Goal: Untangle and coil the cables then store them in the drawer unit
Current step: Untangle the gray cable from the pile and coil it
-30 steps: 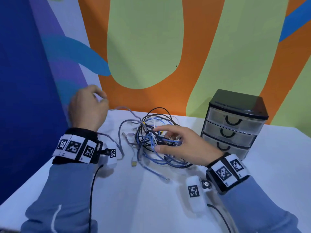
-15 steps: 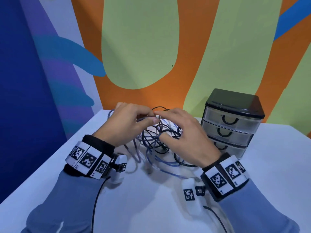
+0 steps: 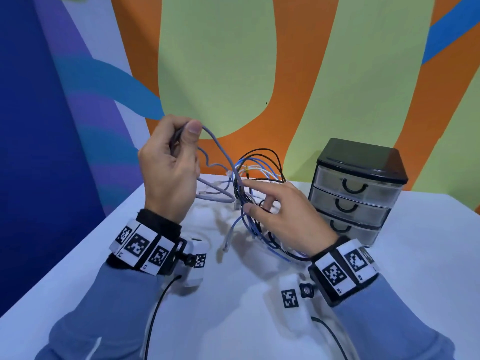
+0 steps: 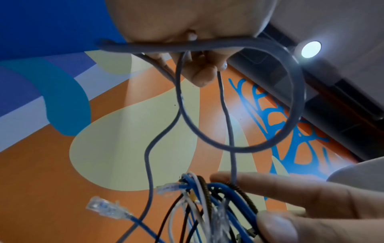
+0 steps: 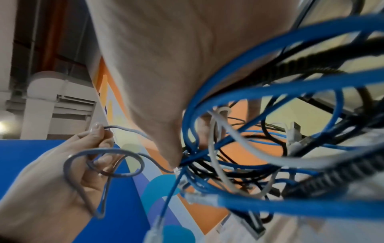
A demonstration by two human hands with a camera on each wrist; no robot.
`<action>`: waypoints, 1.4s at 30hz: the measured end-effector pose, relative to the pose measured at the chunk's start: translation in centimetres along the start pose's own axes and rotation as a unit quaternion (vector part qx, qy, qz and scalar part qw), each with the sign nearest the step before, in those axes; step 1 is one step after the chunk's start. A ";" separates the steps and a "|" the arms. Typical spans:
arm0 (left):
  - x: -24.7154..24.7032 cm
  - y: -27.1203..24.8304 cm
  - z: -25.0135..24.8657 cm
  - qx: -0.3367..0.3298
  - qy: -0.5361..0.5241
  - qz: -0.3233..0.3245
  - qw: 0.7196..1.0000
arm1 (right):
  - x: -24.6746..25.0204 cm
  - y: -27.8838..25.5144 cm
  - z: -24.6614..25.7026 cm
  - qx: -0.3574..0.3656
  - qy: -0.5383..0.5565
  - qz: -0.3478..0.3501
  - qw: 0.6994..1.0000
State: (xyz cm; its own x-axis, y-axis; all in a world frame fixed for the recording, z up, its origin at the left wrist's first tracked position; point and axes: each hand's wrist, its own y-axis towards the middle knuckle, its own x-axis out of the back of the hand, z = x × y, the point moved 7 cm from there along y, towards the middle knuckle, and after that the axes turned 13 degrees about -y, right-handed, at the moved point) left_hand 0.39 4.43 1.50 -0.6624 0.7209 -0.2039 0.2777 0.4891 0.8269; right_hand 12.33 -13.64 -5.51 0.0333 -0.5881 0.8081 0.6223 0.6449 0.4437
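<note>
White table [image 3: 259, 320], its far edge against the painted wall. Tangle of cables [image 3: 255, 203] at far centre: blue, black, white and grey strands looped together, part resting on the surface, part raised off it. One blue strand ends in a clear plug [image 3: 225, 245] on the near left side of the heap. Drawer unit [image 3: 357, 190] stands upright at far right, just beside the tangle: black top, three translucent drawers with black handles, all closed. Soft shadows fall on the near surface
</note>
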 end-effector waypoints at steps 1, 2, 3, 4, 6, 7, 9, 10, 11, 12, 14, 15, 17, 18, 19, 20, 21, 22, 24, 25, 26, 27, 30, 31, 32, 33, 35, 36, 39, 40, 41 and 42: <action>-0.1 -0.1 -0.3 -0.001 -0.006 -0.002 1.000 | 0.1 -0.1 0.1 0.001 0.000 0.004 1.000; -0.1 -0.1 -0.4 0.002 -0.010 -0.002 1.000 | 0.2 -0.2 0.2 0.002 -0.001 0.009 1.000; -0.2 -0.1 -0.4 0.010 -0.014 -0.002 1.000 | 0.3 -0.3 0.4 0.004 -0.008 0.010 1.000; -0.2 0.0 -0.1 0.020 -0.012 0.002 1.000 | 0.4 -0.3 0.4 0.005 -0.018 0.005 1.000; -0.4 0.2 0.8 0.045 0.013 0.028 0.999 | 0.6 -0.3 0.2 0.006 -0.027 -0.025 0.999; -0.6 0.2 1.1 0.053 0.030 0.048 0.997 | 0.7 -0.3 0.2 0.009 -0.026 -0.041 0.999; -1.3 0.0 1.5 0.064 0.047 0.099 0.992 | 0.4 -0.2 0.0 0.016 -0.007 -0.044 0.999; -1.7 -0.3 1.8 0.076 0.050 0.133 0.987 | 0.0 -0.1 0.0 0.018 0.006 -0.029 0.999; -2.3 -0.6 2.1 0.094 0.052 0.172 0.979 | -0.5 0.0 0.0 0.018 0.015 -0.011 1.000; -3.0 -1.1 2.6 0.118 0.058 0.214 0.968 | -1.0 0.0 0.0 0.020 0.016 0.008 1.000; -3.9 -2.0 3.5 0.160 0.105 0.277 0.942 | -2.2 -0.1 0.3 0.033 -0.002 0.047 0.998; -4.0 -2.3 3.9 0.171 0.138 0.294 0.930 | -2.8 -0.2 0.7 0.045 -0.012 0.063 0.997; -3.6 -2.4 4.4 0.182 0.193 0.297 0.918 | -3.6 -0.5 1.3 0.063 -0.015 0.091 0.994; -3.4 -2.2 4.6 0.184 0.204 0.289 0.917 | -3.9 -0.5 1.6 0.071 -0.016 0.100 0.992; -3.1 -2.1 4.6 0.186 0.201 0.278 0.921 | -4.1 -0.6 1.8 0.078 -0.022 0.106 0.991; -2.9 -1.9 4.6 0.188 0.184 0.261 0.929 | -4.3 -0.7 1.9 0.080 -0.028 0.112 0.990; -2.7 -1.6 4.3 0.187 0.156 0.236 0.941 | -4.3 -0.7 2.1 0.080 -0.030 0.115 0.990; -2.5 -1.4 4.0 0.180 0.122 0.202 0.955 | -4.2 -0.7 2.1 0.077 -0.026 0.108 0.991; -1.7 -0.6 3.2 0.151 0.064 0.113 0.980 | -3.3 -0.5 1.9 0.062 -0.007 0.065 0.996; -1.1 -0.3 2.9 0.135 0.046 0.061 0.988 | -2.7 -0.5 1.7 0.053 0.001 0.043 0.998; -0.3 0.0 2.8 0.124 0.035 0.011 0.992 | -2.3 -0.4 1.6 0.046 0.002 0.028 0.999; 0.5 0.1 2.8 0.116 0.030 -0.031 0.992 | -2.0 -0.4 1.5 0.042 -0.006 0.022 0.999; 1.6 0.1 3.3 0.120 0.028 -0.088 0.988 | -2.3 -0.6 1.8 0.057 -0.016 0.042 0.997; 1.6 0.1 3.5 0.126 0.023 -0.089 0.988 | -2.5 -0.6 2.0 0.065 -0.007 0.043 0.997; 1.4 0.0 3.7 0.133 0.020 -0.085 0.987 | -2.6 -0.6 2.0 0.068 -0.002 0.040 0.997; 1.1 -0.1 3.8 0.144 0.018 -0.074 0.987 | -2.6 -0.6 2.1 0.068 0.000 0.039 0.997; 0.1 -0.4 4.1 0.173 0.006 -0.026 0.985 | -2.9 -0.6 2.3 0.071 -0.005 0.056 0.996; -0.7 -0.7 4.2 0.190 -0.006 0.011 0.982 | -3.2 -0.7 2.4 0.079 -0.004 0.075 0.994; -3.8 -2.4 4.4 0.245 -0.054 0.141 0.958 | -4.2 -1.5 3.2 0.108 0.021 0.150 0.983; -4.5 -3.0 4.3 0.256 -0.072 0.168 0.949 | -4.7 -1.7 3.3 0.110 0.018 0.176 0.978; -4.9 -3.2 4.1 0.254 -0.091 0.177 0.946 | -5.0 -1.9 3.3 0.107 0.008 0.203 0.973; -4.9 -3.0 3.7 0.239 -0.112 0.165 0.950 | -5.4 -2.0 3.2 0.101 -0.007 0.226 0.969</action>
State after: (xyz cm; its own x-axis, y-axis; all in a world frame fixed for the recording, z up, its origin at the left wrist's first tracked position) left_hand 5.33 1.22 -1.94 -0.3339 0.9343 -0.1248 0.7646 0.3459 0.5437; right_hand 8.38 -10.17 -9.49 0.2558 -0.2184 0.9417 0.3809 0.9181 0.1094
